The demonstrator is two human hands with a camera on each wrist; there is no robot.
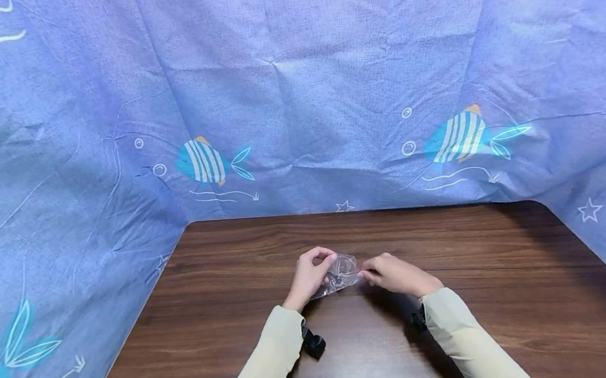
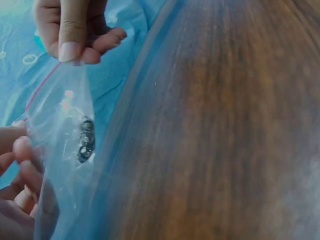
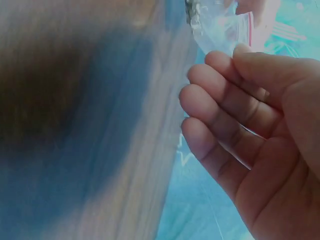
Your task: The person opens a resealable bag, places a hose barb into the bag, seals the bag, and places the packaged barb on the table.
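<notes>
A clear zip-lock plastic bag (image 1: 347, 262) with a red line along its mouth is stretched between my two hands over the table. Small dark shiny pieces (image 2: 86, 140) lie inside it, too blurred to name. My left hand (image 1: 310, 273) grips the bag's left side, thumb and fingers bent at the film. From the other side my right hand (image 1: 397, 274) pinches a corner between thumb and index finger; its other fingers are loosely curled in the right wrist view. The red line (image 3: 250, 30) runs near that pinch.
The brown wooden table (image 1: 232, 359) extends around both hands. Blue cloth (image 1: 294, 109) printed with fish and stars hangs behind it and along both sides. A small black camera (image 1: 313, 342) is strapped at the left wrist, close above the tabletop.
</notes>
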